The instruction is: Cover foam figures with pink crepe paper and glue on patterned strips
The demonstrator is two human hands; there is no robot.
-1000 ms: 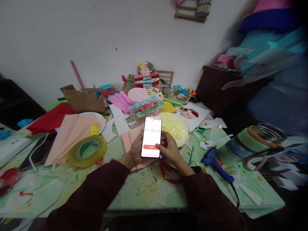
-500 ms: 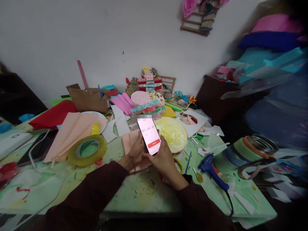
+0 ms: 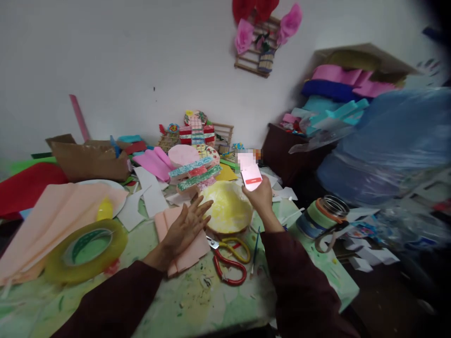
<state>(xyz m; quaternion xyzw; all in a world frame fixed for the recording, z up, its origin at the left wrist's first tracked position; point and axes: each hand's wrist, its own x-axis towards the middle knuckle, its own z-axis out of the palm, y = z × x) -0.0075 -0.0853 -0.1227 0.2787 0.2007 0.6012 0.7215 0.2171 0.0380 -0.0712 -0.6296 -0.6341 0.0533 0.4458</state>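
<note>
My right hand (image 3: 261, 193) grips a smartphone (image 3: 249, 171) with a lit white screen and a red button, held up at the far right of a yellow-and-white painted disc (image 3: 227, 206). With its fingers spread, my left hand (image 3: 186, 225) is over folded peach paper (image 3: 176, 256) and holds nothing. A pair of scissors (image 3: 230, 263) with one red and one yellow handle loop lies on the table, its blades partly hidden. Beside it is a thin blue brush (image 3: 255, 249).
A big tape roll (image 3: 86, 249) and peach sheets (image 3: 59, 220) lie on the left. Colourful blocks (image 3: 195, 171) and a brown paper bag (image 3: 89, 159) stand behind. To the right are a green bottle (image 3: 319, 218) near the table's edge (image 3: 347, 293) and a large plastic bag (image 3: 387, 145).
My left hand has let go of the phone and opened. My right hand has carried the phone right and away, uncovering the scissors. The view has turned right.
</note>
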